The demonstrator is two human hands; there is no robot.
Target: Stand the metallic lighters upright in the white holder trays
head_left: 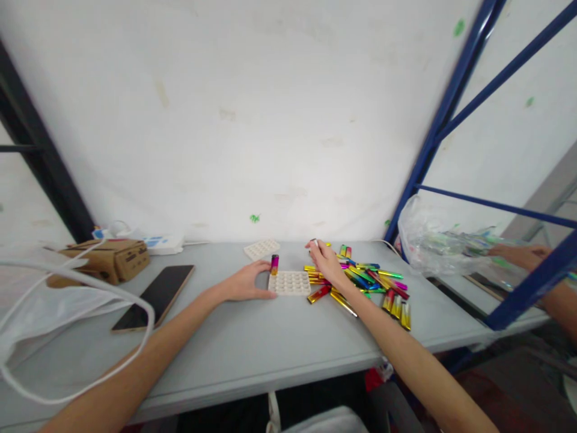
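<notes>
My left hand grips the left end of a white tray with rows of holes, thumb at the near corner and fingers at the far one. One purple-and-gold lighter stands upright in the tray's far left corner, beside my fingers. My right hand is closed in a pinch above the left part of a pile of shiny lighters. A small tip, seemingly of a lighter, shows at its fingertips; the rest is hidden by the hand. A second white tray lies behind the first.
On the left lie a dark phone, a cardboard box and a looping white cable. A blue metal frame rises on the right. Beyond it are a clear plastic bag and another person's hand.
</notes>
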